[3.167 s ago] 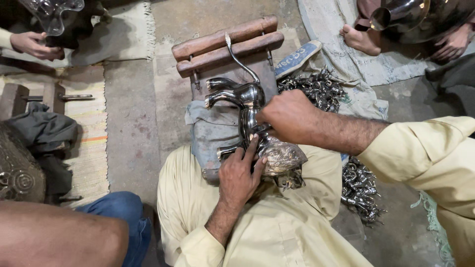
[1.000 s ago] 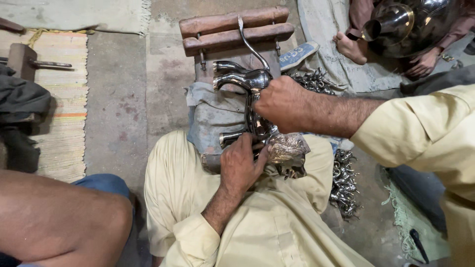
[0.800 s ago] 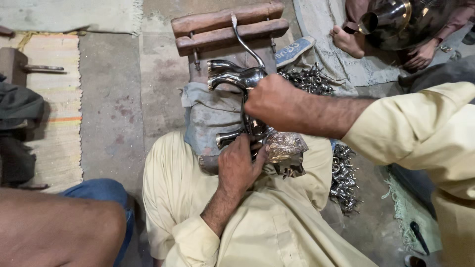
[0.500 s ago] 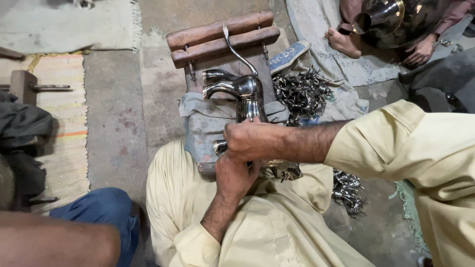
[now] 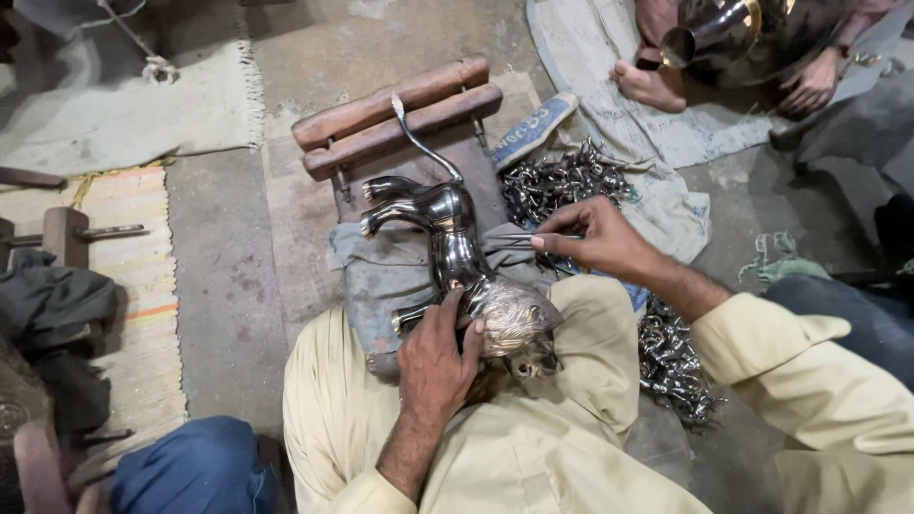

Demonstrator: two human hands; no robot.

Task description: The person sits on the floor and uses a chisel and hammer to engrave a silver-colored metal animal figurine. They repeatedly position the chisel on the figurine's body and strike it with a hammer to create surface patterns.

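Polished metal lion (image 5: 457, 257) lies mid-frame on a grey cloth (image 5: 381, 276) across the lap. Left hand (image 5: 433, 362) grips its maned head. Right hand (image 5: 595, 238) has come off the body, now right of it, pinching a thin tool (image 5: 514, 236). Body unsupported; head grip alone steadies it.

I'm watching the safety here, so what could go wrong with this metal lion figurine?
The left hand alone steadies the polished metal lion figurine on a grey cloth over the lap; it might slip or roll. The right hand pinches a thin tool beside it, which could scratch the finish or jab the fingers.
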